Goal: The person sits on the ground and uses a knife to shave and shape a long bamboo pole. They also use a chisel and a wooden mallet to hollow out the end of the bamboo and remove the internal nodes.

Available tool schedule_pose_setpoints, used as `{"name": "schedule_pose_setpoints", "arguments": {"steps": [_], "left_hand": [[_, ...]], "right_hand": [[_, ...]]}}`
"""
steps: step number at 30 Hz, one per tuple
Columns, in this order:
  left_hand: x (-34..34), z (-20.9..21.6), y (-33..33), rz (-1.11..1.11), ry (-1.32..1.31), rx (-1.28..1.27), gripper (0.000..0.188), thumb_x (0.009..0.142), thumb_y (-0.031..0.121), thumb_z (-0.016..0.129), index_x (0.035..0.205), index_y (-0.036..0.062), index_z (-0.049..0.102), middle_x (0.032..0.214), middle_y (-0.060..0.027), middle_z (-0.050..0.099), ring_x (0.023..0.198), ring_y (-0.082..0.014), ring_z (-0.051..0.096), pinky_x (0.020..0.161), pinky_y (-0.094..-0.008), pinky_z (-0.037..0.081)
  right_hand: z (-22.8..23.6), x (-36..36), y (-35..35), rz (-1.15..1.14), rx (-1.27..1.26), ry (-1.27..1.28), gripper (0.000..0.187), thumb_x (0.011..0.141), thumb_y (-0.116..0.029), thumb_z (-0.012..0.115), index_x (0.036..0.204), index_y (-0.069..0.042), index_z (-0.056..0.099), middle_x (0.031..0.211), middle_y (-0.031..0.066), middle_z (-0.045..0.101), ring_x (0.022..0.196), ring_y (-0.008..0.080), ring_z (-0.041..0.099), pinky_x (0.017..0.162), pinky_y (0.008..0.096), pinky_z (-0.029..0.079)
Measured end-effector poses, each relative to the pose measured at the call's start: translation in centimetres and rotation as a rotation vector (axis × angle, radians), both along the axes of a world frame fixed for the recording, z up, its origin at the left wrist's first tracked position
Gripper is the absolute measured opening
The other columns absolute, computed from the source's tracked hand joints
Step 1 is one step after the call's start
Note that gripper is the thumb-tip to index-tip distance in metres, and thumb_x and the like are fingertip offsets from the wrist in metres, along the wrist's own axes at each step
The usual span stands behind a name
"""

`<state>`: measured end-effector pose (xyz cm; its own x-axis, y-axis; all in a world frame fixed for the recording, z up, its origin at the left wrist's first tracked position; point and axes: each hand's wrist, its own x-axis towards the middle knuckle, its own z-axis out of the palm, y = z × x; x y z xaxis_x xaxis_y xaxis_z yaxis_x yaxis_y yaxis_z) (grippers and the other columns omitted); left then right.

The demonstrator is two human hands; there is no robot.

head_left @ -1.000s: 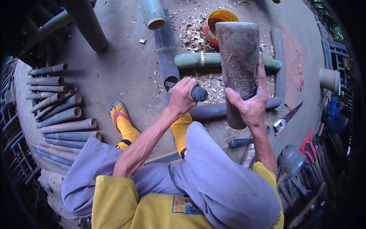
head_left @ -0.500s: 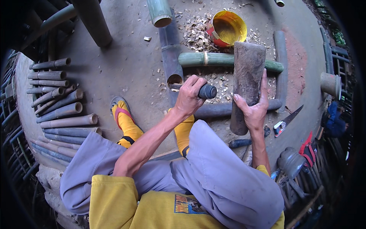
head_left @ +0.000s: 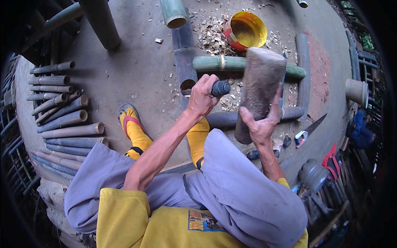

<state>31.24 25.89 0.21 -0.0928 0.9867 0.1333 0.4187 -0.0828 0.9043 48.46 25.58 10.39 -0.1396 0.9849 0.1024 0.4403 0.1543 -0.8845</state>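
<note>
My left hand (head_left: 201, 98) is closed around a chisel (head_left: 221, 88), its dark handle end sticking out past the thumb. The tool's metal part points left, over an opening in a dark bamboo pole (head_left: 184, 58); whether its tip touches there I cannot tell. To the right, my right hand (head_left: 261, 126) grips a thick wooden block (head_left: 264, 76) near its lower end. The block is raised and slightly tilted, apart from the chisel handle. Beneath it a green bamboo crosspiece (head_left: 211, 63) and a dark bamboo crosspiece (head_left: 223, 120) join the pole to another bamboo pole (head_left: 303, 74).
Cut bamboo lengths (head_left: 74, 119) lie in a row at left. A yellow bucket (head_left: 256, 27) stands among wood chips (head_left: 211, 35). At right are a saw (head_left: 310, 129), a clear plastic jug (head_left: 313, 173) and a red flip-flop (head_left: 332, 162). An upright bamboo piece (head_left: 173, 15) is at the top.
The wooden block has shifted left and tilted, with my right hand. My left hand has moved slightly left and up, still holding the chisel.
</note>
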Motion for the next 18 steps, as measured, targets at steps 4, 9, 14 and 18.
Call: {"name": "schedule_pose_setpoints", "arguments": {"steps": [4, 9, 14, 18], "left_hand": [[-1.8, 0.0, 0.3, -0.032, -0.065, -0.033, 0.032, 0.063, 0.002, 0.075, 0.09, 0.0035, 0.058, 0.082, -0.0115, 0.058, 0.077, -0.0302, 0.061, 0.07, -0.0389, 0.048], [-2.9, 0.9, 0.0, -0.029, -0.128, -0.052, 0.027, 0.064, 0.0, 0.072, 0.086, 0.0037, 0.057, 0.078, -0.0103, 0.057, 0.072, -0.0269, 0.059, 0.068, -0.0367, 0.048], [-5.5, 0.0, -1.0, -0.068, -0.238, -0.173, 0.03, 0.072, 0.004, 0.074, 0.101, 0.0032, 0.064, 0.091, -0.003, 0.068, 0.08, -0.0092, 0.06, 0.073, -0.0282, 0.05], [-7.2, -1.4, -0.7, 0.044, -0.331, -0.244, 0.019, 0.072, 0.012, 0.073, 0.08, 0.0064, 0.056, 0.068, -0.0006, 0.055, 0.065, -0.0102, 0.051, 0.062, -0.0278, 0.045]], "right_hand": [[2.5, -1.0, 1.8, 0.271, -0.115, -0.2, 0.097, 0.071, -0.009, 0.076, 0.153, -0.01, 0.023, 0.136, 0.023, 0.052, 0.116, 0.0302, 0.06, 0.098, 0.0372, 0.048], [4.0, -2.4, 1.5, 0.098, -0.007, 0.221, 0.098, 0.073, -0.007, 0.074, 0.154, -0.01, 0.019, 0.135, 0.0221, 0.052, 0.114, 0.0308, 0.061, 0.097, 0.0356, 0.049], [4.2, -3.0, 4.9, 0.525, -0.25, -0.737, 0.095, 0.067, -0.02, 0.077, 0.151, -0.018, 0.032, 0.119, 0.0202, 0.062, 0.103, 0.0333, 0.064, 0.093, 0.0369, 0.052], [5.7, -3.6, 5.1, 0.445, -0.064, -0.167, 0.097, 0.067, -0.011, 0.079, 0.151, -0.015, 0.03, 0.125, 0.0184, 0.061, 0.112, 0.0265, 0.062, 0.097, 0.0346, 0.05]]}}
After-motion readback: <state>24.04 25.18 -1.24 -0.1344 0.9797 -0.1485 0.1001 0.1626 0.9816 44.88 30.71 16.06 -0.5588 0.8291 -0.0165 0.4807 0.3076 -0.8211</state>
